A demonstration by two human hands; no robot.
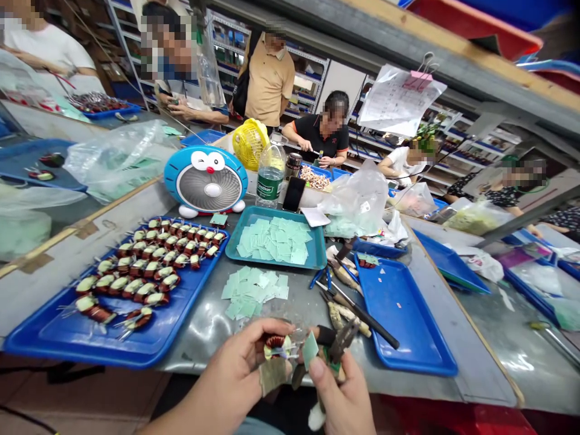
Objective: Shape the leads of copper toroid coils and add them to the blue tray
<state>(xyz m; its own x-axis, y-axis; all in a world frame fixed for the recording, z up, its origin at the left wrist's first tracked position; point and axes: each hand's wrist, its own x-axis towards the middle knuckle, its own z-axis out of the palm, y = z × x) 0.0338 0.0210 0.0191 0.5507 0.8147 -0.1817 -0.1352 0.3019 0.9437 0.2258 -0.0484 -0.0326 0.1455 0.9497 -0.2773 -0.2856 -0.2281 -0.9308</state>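
We held a toroidal coil in the left hand, just above the near bench edge, thumb and fingers closed about its body, wire leads pointing right. The right hand pinched a pale-green card between thumb and finger and also carried pliers; we could not tell how far apart the pliers' jaws stood.

We judged the coil rigid and dense for its size, best gripped by the wound body, since the thin leads would probably bend. We judged the card light, stiff and slick, best held by its edges.

Beyond, flat loose cards overlapped on the smooth metal bench. A glossy blue plastic tray bore rows of copper-coloured coils; a teal tray held more cards. Farther back stood a rounded cartoon fan and a clear bottle.
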